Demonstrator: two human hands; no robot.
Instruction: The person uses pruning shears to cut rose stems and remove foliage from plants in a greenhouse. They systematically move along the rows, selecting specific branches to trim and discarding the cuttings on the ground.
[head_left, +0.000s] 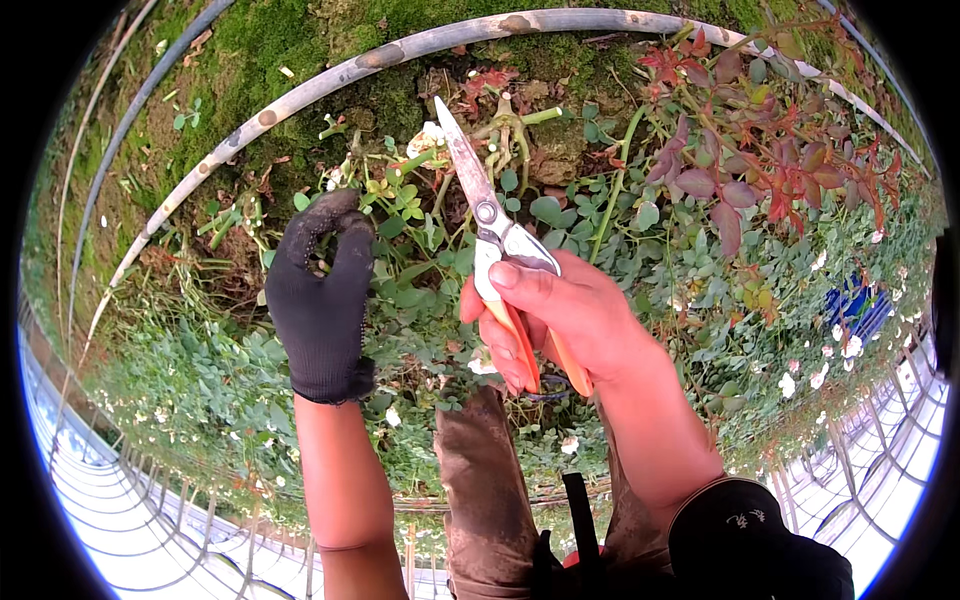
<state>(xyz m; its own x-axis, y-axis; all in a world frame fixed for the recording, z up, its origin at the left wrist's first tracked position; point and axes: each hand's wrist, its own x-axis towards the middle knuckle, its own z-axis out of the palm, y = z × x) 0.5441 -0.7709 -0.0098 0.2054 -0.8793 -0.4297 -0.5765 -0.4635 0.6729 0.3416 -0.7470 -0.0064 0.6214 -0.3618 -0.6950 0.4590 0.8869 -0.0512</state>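
Observation:
My bare right hand (551, 315) grips the orange handles of pruning shears (491, 217), whose closed-looking blades point up and to the left. Behind and beside the blades stands a cut-back rose stump (510, 124) with a pale green cut stem. My left hand (322, 292) wears a dark knitted glove; its fingers curl with thumb and forefinger near each other at low rose stems. Whether something small is pinched there cannot be told. A faded whitish rose bloom (426, 140) lies just left of the blade.
A pale curved pipe (390, 54) runs across mossy soil (300, 45) beyond the plants. Red-leaved rose shoots (787, 150) spread at the upper right. A blue object (859, 307) sits among foliage at the right. My trousered legs (484, 480) stand among leaves below.

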